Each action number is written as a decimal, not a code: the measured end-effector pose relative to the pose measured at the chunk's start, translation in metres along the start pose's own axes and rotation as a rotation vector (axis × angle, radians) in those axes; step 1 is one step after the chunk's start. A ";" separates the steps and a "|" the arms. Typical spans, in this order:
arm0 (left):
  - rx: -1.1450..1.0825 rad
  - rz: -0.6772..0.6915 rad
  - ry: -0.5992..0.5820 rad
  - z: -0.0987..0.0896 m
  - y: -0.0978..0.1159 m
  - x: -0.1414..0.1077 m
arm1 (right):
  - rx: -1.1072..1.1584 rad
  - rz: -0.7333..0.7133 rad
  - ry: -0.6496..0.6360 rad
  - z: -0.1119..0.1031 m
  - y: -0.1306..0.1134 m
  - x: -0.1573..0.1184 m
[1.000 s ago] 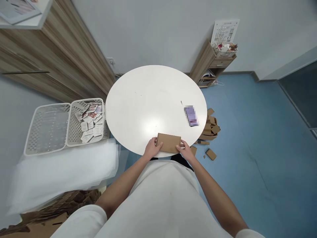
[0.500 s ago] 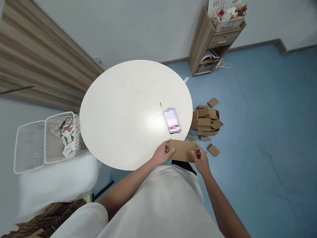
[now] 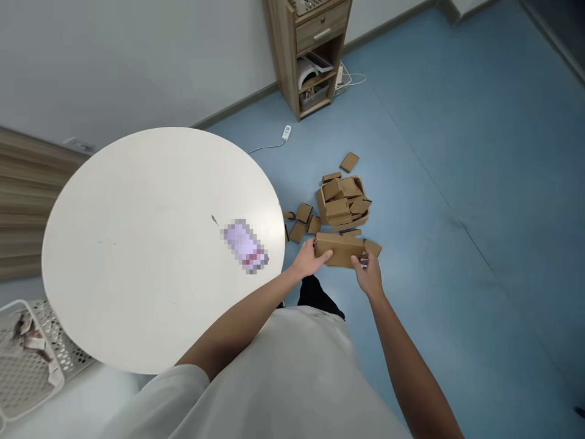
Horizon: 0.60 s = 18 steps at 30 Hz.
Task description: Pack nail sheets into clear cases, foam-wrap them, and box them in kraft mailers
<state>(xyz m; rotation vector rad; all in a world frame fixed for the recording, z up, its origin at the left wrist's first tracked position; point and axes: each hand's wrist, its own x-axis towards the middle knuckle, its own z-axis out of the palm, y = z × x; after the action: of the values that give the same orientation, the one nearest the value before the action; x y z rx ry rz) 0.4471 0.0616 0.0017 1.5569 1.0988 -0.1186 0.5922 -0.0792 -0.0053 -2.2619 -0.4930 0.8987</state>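
Note:
A brown cardboard box [image 3: 340,250] is held in the air in front of my body, past the right edge of the round white table [image 3: 159,244]. My left hand [image 3: 311,258] grips its left end, thumb on the near face. At the right end my right hand [image 3: 368,273] has its thumb against the box, its fingers partly behind. Beyond the box, on the blue floor, lies a heap of small brown boxes [image 3: 338,207] in and around a larger carton. A phone with a pixelated screen [image 3: 245,246] lies on the table.
A wooden cabinet [image 3: 286,61] stands against the wall at the top. A white remote-like device [image 3: 286,133] with a cable lies on the floor. At the lower left is a white perforated basket [image 3: 27,372] with packets inside. A curtain [image 3: 36,201] hangs at the left.
The view has turned right, so the table sits further left and more small boxes show on the floor. The held box has come closer to the heap, still between both hands.

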 end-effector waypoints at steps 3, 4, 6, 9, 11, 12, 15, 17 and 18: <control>-0.033 0.080 -0.059 0.004 0.023 0.031 | 0.082 -0.017 0.027 -0.014 -0.005 0.028; -0.029 0.118 -0.082 0.004 0.031 0.041 | 0.110 -0.032 0.056 -0.019 -0.006 0.037; 0.015 0.186 -0.103 0.005 0.044 0.056 | 0.147 -0.068 0.092 -0.027 -0.006 0.051; 0.104 0.191 -0.090 0.007 0.051 0.064 | 0.126 -0.024 0.134 -0.031 0.002 0.058; 0.122 0.147 -0.103 0.010 0.043 0.055 | 0.094 0.050 0.148 -0.025 0.013 0.051; 0.114 0.133 -0.118 0.012 0.036 0.046 | 0.084 0.086 0.129 -0.021 0.020 0.045; 0.069 0.102 -0.192 0.014 0.007 0.008 | 0.069 0.157 0.040 -0.003 0.034 0.021; 0.025 0.106 -0.246 0.012 -0.014 -0.021 | 0.040 0.138 -0.005 0.009 0.037 0.004; 0.006 0.098 -0.273 0.009 -0.023 -0.036 | 0.027 0.111 -0.023 0.015 0.036 -0.004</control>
<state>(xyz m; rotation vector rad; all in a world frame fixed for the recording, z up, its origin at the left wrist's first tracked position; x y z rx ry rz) 0.4163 0.0313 0.0038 1.5454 0.8073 -0.2600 0.5822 -0.1008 -0.0366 -2.2748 -0.3660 0.9813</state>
